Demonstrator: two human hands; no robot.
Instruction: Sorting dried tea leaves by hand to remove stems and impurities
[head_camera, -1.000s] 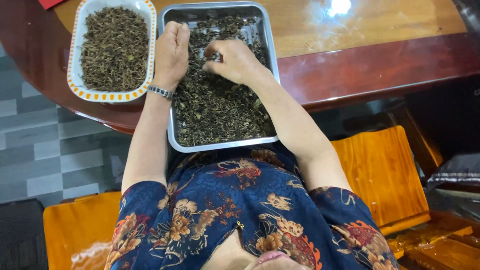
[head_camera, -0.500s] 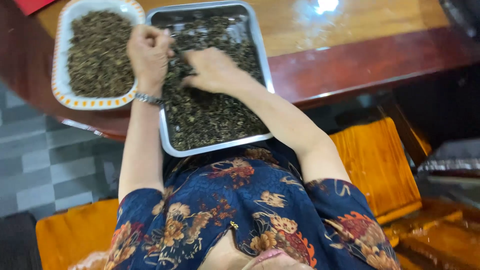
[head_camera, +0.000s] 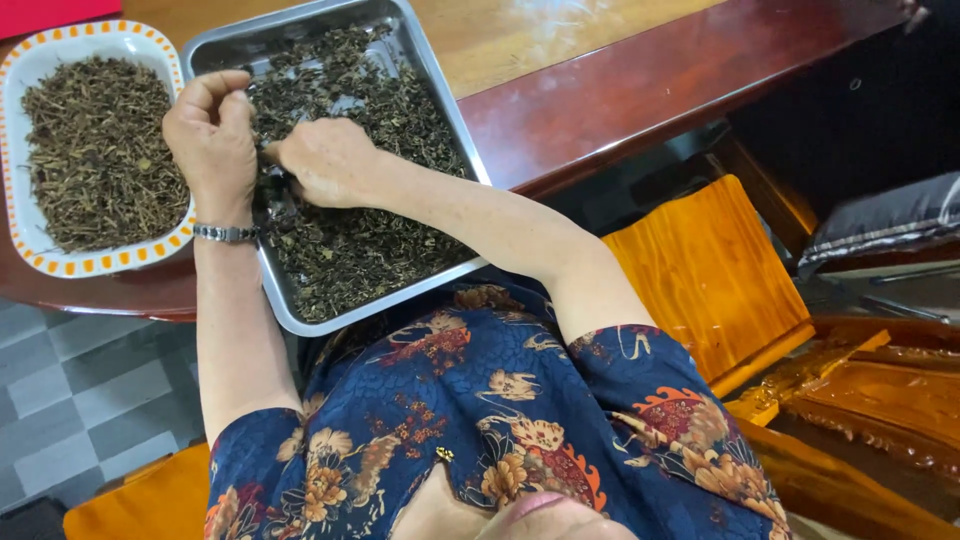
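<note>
A steel tray (head_camera: 455, 130) of dark dried leaves (head_camera: 350, 240) lies on the wooden table (head_camera: 600, 90). My left hand (head_camera: 212, 130), with a metal watch on the wrist, hovers over the tray's left rim. Its fingers are curled into a loose fist, and whatever lies inside is hidden. My right hand (head_camera: 325, 160) rests palm down on the leaves, beside the left hand. Its fingertips are pinched together in the leaves near the left thumb.
A white dish with an orange-dotted rim (head_camera: 60, 262), full of finer dried leaves, stands left of the tray. A red object (head_camera: 50, 12) lies at the far left corner. An orange wooden chair (head_camera: 710, 270) stands to my right, with a grey tiled floor (head_camera: 80, 400) below.
My left hand has gone from flat on the leaves to a curled fist at the tray's left rim. The right hand has slid left to meet it.
</note>
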